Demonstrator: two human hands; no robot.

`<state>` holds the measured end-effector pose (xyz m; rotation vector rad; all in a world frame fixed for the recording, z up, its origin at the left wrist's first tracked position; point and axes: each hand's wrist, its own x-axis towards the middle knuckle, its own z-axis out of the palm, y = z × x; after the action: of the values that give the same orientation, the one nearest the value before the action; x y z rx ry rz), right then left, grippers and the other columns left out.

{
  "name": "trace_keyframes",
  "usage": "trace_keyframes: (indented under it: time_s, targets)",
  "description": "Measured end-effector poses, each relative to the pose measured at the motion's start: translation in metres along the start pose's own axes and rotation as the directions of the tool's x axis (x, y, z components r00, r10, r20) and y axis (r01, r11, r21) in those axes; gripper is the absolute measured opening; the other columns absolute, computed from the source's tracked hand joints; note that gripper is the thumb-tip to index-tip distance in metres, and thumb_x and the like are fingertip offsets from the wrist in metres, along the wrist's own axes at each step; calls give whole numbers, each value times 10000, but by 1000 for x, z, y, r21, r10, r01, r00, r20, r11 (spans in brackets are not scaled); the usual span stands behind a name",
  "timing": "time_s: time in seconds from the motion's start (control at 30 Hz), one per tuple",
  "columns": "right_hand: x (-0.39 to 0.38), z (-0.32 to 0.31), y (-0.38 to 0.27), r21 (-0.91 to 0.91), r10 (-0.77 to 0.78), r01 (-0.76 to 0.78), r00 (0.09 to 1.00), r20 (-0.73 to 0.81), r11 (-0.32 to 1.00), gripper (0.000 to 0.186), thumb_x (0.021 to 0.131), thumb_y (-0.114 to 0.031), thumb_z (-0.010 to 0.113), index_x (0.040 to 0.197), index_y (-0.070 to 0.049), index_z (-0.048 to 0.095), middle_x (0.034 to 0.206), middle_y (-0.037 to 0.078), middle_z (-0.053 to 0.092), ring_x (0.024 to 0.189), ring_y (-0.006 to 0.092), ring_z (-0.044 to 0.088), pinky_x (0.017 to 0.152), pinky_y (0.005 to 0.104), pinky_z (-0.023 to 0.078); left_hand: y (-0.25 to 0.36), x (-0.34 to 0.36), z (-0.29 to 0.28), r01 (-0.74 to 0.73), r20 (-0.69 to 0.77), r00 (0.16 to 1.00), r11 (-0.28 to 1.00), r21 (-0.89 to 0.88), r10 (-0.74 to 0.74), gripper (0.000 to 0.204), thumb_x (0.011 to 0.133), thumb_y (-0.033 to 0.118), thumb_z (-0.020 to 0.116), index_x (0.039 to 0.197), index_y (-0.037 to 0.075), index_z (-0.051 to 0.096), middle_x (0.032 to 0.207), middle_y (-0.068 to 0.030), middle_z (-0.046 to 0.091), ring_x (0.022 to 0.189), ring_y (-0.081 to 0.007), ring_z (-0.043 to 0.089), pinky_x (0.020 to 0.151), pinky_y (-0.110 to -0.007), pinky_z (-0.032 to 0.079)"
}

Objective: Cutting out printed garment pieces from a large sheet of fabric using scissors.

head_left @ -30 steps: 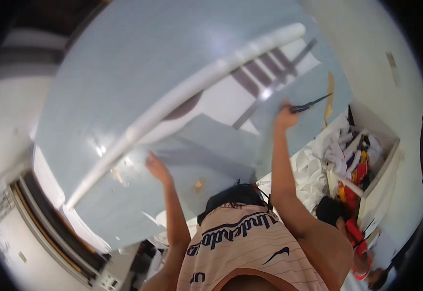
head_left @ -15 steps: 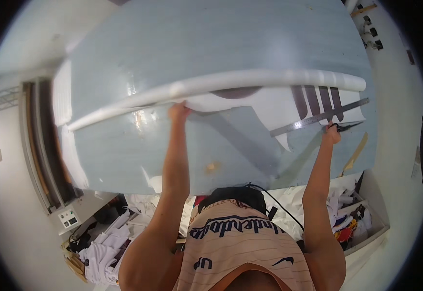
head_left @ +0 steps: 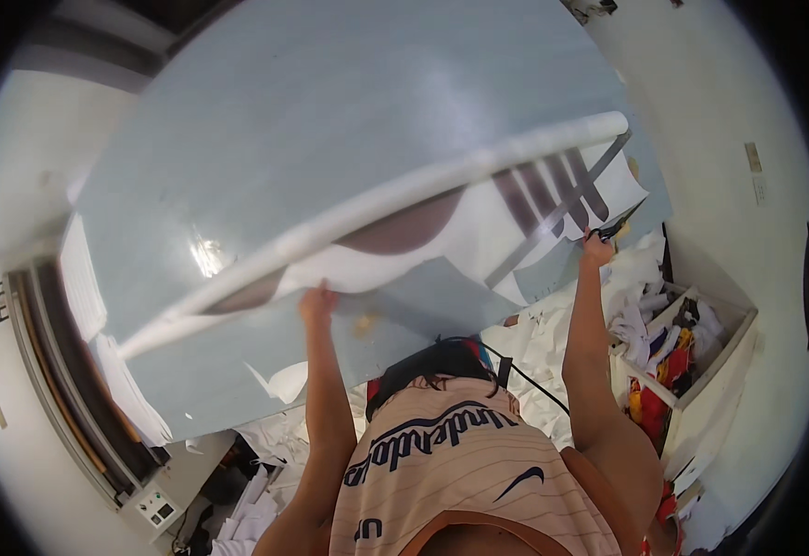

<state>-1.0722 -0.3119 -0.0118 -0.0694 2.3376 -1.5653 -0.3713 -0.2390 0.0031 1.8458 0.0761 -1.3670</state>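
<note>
A long white roll of printed sheet [head_left: 377, 210] lies slantwise across the blue-grey table, with dark brown shapes and stripes on its unrolled part. At the sheet's near edge, left of the middle, my left hand [head_left: 317, 302] has its fingers closed on the edge. My right hand [head_left: 597, 248] holds dark-handled scissors [head_left: 623, 224] near the sheet's right end, blades pointing right and away. A long metal ruler [head_left: 567, 204] lies across the stripes, just beyond the right hand. The fingertips of the left hand are partly hidden.
The table [head_left: 330, 102] stretches far ahead. White scraps heap up below its near edge, and a wooden bin [head_left: 692, 371] of coloured cloth stands at right. A long roller machine [head_left: 66, 380] with a control box [head_left: 156, 508] stands at left. White sheets [head_left: 80, 269] hang over the left table edge.
My view has turned, so table and roll slant more. My left hand has drawn the sheet's edge nearer, and more brown print shows at its left. The scissors stay in my right hand.
</note>
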Motion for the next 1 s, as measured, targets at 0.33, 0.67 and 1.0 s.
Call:
trace_keyframes:
  time_s: [0.33, 0.67, 1.0]
  targets:
    - [-26, -28, -39, -638, -405, 224, 901, -152, 737, 356, 773, -308, 789, 965, -14, 734, 932, 163, 770, 833, 361, 745, 722, 450, 573, 9, -14, 29, 39, 80, 996, 996, -83, -33, 184, 910, 106, 753, 933, 24, 589, 940, -109, 660, 847, -249, 701, 791, -413, 635]
    - [-312, 45, -73, -194, -562, 822, 518, 645, 535, 538, 854, -395, 820, 1138, 26, 643, 920, 141, 709, 822, 340, 669, 759, 440, 505, 2, -27, 9, -273, -130, 935, 905, 328, 329, 388, 861, 167, 734, 1158, -13, 563, 1082, -213, 657, 921, -343, 707, 690, -454, 590]
    - [-368, 43, -13, 12, -617, 946, 203, 761, 325, 958, 851, -449, 799, 1516, 74, 350, 1546, 236, 433, 1360, 368, 489, 1091, 401, 411, 24, -79, -184, -26, -100, 365, 118, 993, 926, 766, 743, 397, 841, 1368, 108, 504, 1438, -240, 467, 1437, -418, 348, 1164, -628, 242]
